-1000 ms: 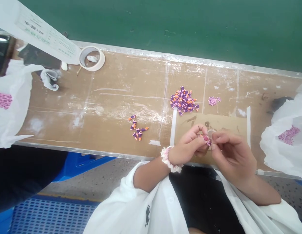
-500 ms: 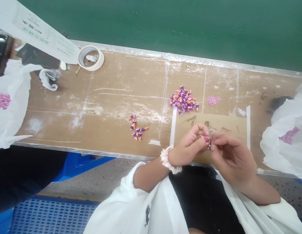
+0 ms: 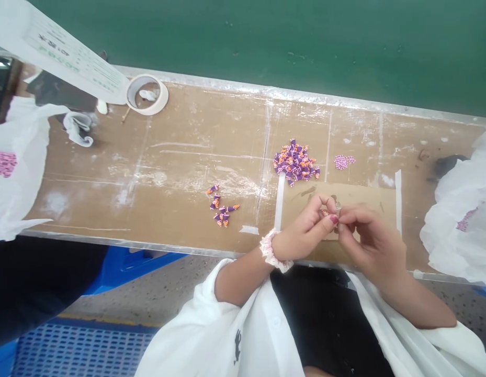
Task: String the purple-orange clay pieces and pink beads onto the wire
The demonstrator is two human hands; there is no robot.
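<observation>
My left hand point(image 3: 305, 230), with a ruffled band at the wrist, pinches a small orange figurine point(image 3: 325, 212) whose rest is hidden by the fingers. Close against it, my right hand point(image 3: 372, 241) has thumb and forefinger pressed together at the same spot. What lies between those fingertips is too small to make out. Beyond the hands is a heap of purple-and-orange figurines point(image 3: 295, 162), and beside it a little pile of pink bits point(image 3: 344, 162). Several more loose figurines point(image 3: 222, 209) lie to the left of my left hand.
A tape roll point(image 3: 164, 99) stands at the back left beside a white printed sheet point(image 3: 78, 60). White plastic bags with pink bits lie at the left point(image 3: 26, 193) and right point(image 3: 454, 246). White tape strips point(image 3: 280, 204) edge a cardboard piece under my hands. A blue stool point(image 3: 128, 267) is below.
Both hands have shifted slightly up and stay together at the fingertips. My right hand has turned a little and moved left. The heaps lie as before.
</observation>
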